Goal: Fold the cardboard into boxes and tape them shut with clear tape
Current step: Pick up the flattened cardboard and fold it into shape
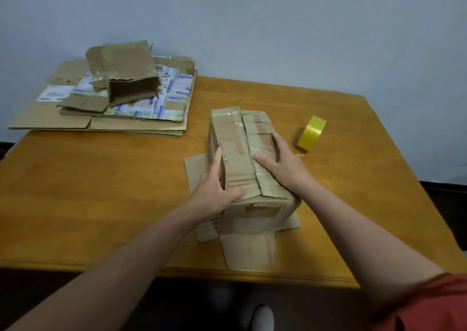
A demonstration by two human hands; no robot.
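On the wooden counter [101, 191], a little right of its middle: a cardboard box [242, 169], long side running away from the viewer. Top flaps closed, with clear tape [228, 114] shining over the seam and the far end. Lower flaps [249, 249] not folded in, spread flat on the counter toward the near edge and to the left.

Left grip [214, 189] wide, set against the left wall of the box: fingers straight along the wall, thumb laid over the near top edge. Right grip [280, 164] also wide, pressed flat on the right top flap, thumb pointing at the seam, fingers reaching along the right edge; not possible to tell whether bent over it.

Just right of the box and near the right grip: a yellow tape roll [311, 133], standing on its rim, apart from the box.

At the far left corner: a stack of flattened cardboard [141, 126], partly printed, hanging over the counter's edge. On top of the stack, a smaller opened box [129, 78], lying on its side, open mouth toward the viewer.

In the lower right corner, a red sleeve [429, 305].
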